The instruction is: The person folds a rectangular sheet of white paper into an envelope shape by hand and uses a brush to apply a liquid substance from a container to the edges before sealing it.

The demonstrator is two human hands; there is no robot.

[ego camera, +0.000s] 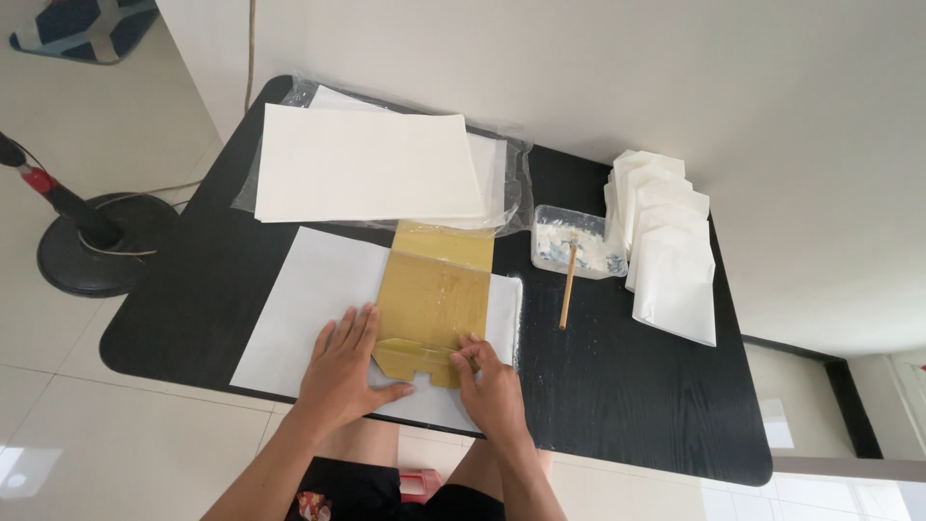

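Note:
A yellow-brown cardboard template (pixel 434 299) lies on a white paper sheet (pixel 309 318) near the front edge of the black table (pixel 617 386). My left hand (pixel 342 371) presses flat on the white sheet, its thumb against the template's folded lower flap. My right hand (pixel 492 381) pinches that flap at its right corner with bent fingers.
A stack of white sheets (pixel 367 164) in a clear plastic wrap lies behind. To the right stand a clear tub of white paste (pixel 577 243) with a wooden stick (pixel 568 287), and a row of finished white paper bags (pixel 670 256). A fan base (pixel 96 241) sits on the floor at left.

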